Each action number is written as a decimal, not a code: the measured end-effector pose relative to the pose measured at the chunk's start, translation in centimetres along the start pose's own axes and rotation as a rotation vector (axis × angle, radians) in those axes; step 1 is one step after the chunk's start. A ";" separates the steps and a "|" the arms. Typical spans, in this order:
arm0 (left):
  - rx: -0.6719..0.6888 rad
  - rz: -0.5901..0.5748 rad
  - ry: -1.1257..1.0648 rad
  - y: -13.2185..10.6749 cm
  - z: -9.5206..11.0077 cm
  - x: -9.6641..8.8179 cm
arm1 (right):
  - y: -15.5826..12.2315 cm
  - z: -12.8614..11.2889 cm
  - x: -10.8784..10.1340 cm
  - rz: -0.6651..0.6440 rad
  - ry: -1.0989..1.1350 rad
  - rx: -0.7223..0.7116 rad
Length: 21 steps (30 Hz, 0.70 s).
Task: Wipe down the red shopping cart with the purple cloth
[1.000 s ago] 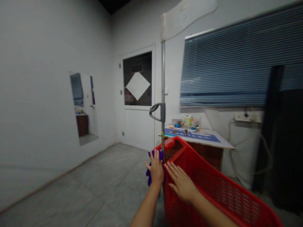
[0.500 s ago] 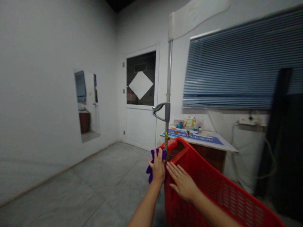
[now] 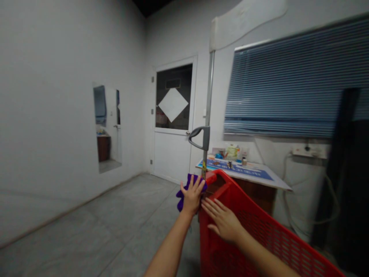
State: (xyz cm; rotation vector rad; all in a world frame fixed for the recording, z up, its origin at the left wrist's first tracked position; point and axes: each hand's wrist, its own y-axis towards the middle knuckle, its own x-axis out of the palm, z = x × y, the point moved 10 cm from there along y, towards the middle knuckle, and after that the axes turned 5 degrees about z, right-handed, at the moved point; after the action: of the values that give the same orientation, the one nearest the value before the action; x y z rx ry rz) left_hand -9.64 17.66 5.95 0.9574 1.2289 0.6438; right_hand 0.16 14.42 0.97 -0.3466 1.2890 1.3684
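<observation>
**Fingers (image 3: 198,184) spread over purple cloth (image 3: 180,201) and red basket (image 3: 259,234)**

Left hand (image 3: 191,195): fingers splayed wide, palm pressing the cloth against the basket's front corner, just beside the upright metal pole (image 3: 208,104); no grasp closed.
Right hand (image 3: 224,222): flat on the basket's side wall, fingers extended, holding nothing.
Likely hazards: the cloth, pinned by pressure alone, may slide off and drop; a nudge may topple the pole.
</observation>
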 end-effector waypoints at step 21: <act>0.204 0.010 -0.071 5.3 -0.2 -2.4 | 3.3 1.7 -3.5 0.009 -0.065 -0.131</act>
State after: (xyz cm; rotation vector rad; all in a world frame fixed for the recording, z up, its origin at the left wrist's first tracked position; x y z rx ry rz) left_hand -10.00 18.20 11.76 1.1467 1.2437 0.4937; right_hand -0.74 14.92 5.97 -0.3828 1.1521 1.4639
